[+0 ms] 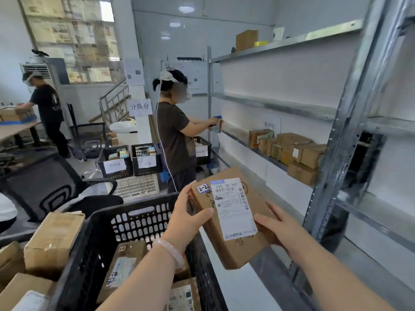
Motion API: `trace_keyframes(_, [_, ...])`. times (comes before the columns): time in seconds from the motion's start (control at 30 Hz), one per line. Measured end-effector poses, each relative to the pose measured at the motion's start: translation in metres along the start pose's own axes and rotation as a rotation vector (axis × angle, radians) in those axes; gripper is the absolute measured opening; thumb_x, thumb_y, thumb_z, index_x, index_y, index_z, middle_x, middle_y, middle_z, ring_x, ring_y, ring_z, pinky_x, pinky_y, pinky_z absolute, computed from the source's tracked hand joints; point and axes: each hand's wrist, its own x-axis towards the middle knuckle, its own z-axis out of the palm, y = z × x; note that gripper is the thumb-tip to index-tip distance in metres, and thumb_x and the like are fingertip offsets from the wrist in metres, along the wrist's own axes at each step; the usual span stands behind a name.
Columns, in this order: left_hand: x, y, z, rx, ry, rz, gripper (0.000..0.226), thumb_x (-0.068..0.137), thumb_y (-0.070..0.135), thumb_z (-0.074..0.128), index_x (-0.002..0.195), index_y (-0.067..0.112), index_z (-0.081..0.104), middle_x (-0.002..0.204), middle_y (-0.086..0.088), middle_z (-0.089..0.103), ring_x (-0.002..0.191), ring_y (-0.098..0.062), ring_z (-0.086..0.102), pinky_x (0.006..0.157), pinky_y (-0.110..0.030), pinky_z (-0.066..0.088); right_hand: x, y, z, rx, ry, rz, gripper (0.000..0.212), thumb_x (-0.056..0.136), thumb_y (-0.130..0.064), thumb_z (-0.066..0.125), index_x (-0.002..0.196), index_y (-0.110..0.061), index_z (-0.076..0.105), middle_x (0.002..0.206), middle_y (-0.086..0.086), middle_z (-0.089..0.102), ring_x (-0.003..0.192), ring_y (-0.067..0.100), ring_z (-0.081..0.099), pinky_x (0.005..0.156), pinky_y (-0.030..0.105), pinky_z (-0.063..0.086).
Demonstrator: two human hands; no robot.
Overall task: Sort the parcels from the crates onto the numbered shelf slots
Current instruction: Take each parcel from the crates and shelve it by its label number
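I hold a brown cardboard parcel (226, 248) up in front of me, its white shipping label and a small "2-2" sticker facing me. My left hand (186, 218) grips its left edge, thumb across the front. My right hand (280, 227) holds the right edge, fingers curled behind it. Below my left arm stands a black plastic crate (94, 250) with more labelled parcels (125, 268) inside. The metal shelf unit (280, 106) runs along the right wall, with several brown parcels (292, 151) on a lower level.
A person (177, 135) stands ahead at the shelf, placing a small parcel. Black crates (130, 160) with paper labels sit on the floor behind that person. Another person (47, 111) works at a table far left. A black office chair (51, 187) and loose boxes (51, 241) are at my left.
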Motion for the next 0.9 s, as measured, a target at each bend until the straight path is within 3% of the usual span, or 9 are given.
trace_keyframes(0.07, [0.008, 0.0, 0.027, 0.002, -0.022, 0.02, 0.077, 0.079, 0.03, 0.081, 0.139, 0.05, 0.038, 0.138, 0.019, 0.049, 0.127, -0.003, 0.047, 0.106, -0.032, 0.04, -0.012, 0.008, -0.019, 0.031, 0.129, -0.007, 0.068, 0.056, -0.053, 0.082, 0.119, -0.041, 0.06, 0.109, -0.01, 0.072, 0.098, 0.015, 0.069, 0.084, 0.037, 0.056])
trace_keyframes(0.23, [0.011, -0.002, 0.124, 0.084, -0.065, 0.197, 0.051, 0.087, 0.023, 0.072, 0.129, 0.039, 0.049, 0.131, 0.015, 0.053, 0.122, -0.001, 0.05, 0.094, -0.011, 0.04, -0.054, 0.019, -0.074, 0.172, 0.519, -0.059, 0.037, 0.076, -0.043, 0.077, 0.111, -0.046, 0.066, 0.107, -0.011, 0.072, 0.091, 0.015, 0.071, 0.072, 0.033, 0.055])
trace_keyframes(0.3, [0.002, -0.005, 0.164, 0.086, -0.159, 0.229, 0.054, 0.089, 0.025, 0.07, 0.137, 0.031, 0.047, 0.137, 0.008, 0.051, 0.124, -0.004, 0.05, 0.103, -0.023, 0.043, -0.077, 0.02, -0.096, 0.193, 0.653, -0.093, 0.027, 0.083, -0.039, 0.072, 0.107, -0.048, 0.067, 0.104, -0.014, 0.072, 0.088, 0.01, 0.071, 0.069, 0.031, 0.056])
trace_keyframes(0.37, [-0.01, -0.005, 0.2, 0.079, -0.254, 0.257, 0.056, 0.09, 0.031, 0.067, 0.137, 0.046, 0.042, 0.139, 0.013, 0.046, 0.126, -0.002, 0.046, 0.109, -0.034, 0.041, -0.102, 0.019, -0.116, 0.189, 0.777, -0.142, 0.022, 0.086, -0.035, 0.069, 0.102, -0.05, 0.067, 0.1, -0.018, 0.072, 0.086, 0.003, 0.07, 0.066, 0.026, 0.054])
trace_keyframes(0.47, [-0.03, 0.001, 0.255, 0.133, -0.44, 0.325, 0.057, 0.09, 0.043, 0.064, 0.128, 0.068, 0.028, 0.147, 0.019, 0.034, 0.134, 0.0, 0.034, 0.113, -0.035, 0.036, -0.14, 0.012, -0.144, 0.144, 0.941, -0.216, 0.023, 0.089, -0.031, 0.067, 0.099, -0.051, 0.063, 0.101, -0.021, 0.069, 0.085, -0.005, 0.066, 0.062, 0.016, 0.052])
trace_keyframes(0.53, [-0.044, 0.009, 0.294, 0.191, -0.55, 0.367, 0.066, 0.086, 0.049, 0.067, 0.128, 0.072, 0.022, 0.156, 0.021, 0.017, 0.14, -0.002, 0.023, 0.116, -0.036, 0.032, -0.166, 0.007, -0.164, 0.076, 1.003, -0.232, 0.027, 0.091, -0.031, 0.065, 0.109, -0.05, 0.058, 0.11, -0.019, 0.065, 0.094, -0.002, 0.065, 0.066, 0.016, 0.051])
trace_keyframes(0.6, [-0.057, 0.019, 0.332, 0.19, -0.618, 0.396, 0.074, 0.081, 0.052, 0.071, 0.126, 0.076, 0.018, 0.155, 0.029, 0.005, 0.135, 0.009, 0.015, 0.114, -0.025, 0.024, -0.193, 0.004, -0.187, 0.0, 1.048, -0.237, 0.032, 0.092, -0.029, 0.063, 0.114, -0.051, 0.054, 0.115, -0.013, 0.065, 0.1, 0.002, 0.063, 0.072, 0.018, 0.048])
trace_keyframes(0.73, [-0.085, 0.042, 0.403, 0.058, -0.682, 0.486, 0.076, 0.079, 0.042, 0.078, 0.128, 0.072, 0.029, 0.156, 0.024, 0.01, 0.131, 0.019, 0.014, 0.106, -0.014, 0.023, -0.248, -0.007, -0.239, -0.11, 1.091, -0.27, 0.038, 0.093, -0.025, 0.063, 0.113, -0.054, 0.049, 0.115, -0.017, 0.063, 0.097, -0.004, 0.062, 0.068, 0.014, 0.048])
trace_keyframes(0.9, [-0.118, 0.069, 0.482, -0.047, -0.719, 0.552, 0.081, 0.077, 0.032, 0.082, 0.13, 0.07, 0.034, 0.154, 0.022, 0.016, 0.141, 0.002, 0.022, 0.114, -0.038, 0.038, -0.311, -0.018, -0.306, -0.208, 1.089, -0.318, 0.045, 0.092, -0.018, 0.063, 0.12, -0.05, 0.048, 0.121, -0.018, 0.061, 0.1, -0.012, 0.058, 0.07, 0.008, 0.049])
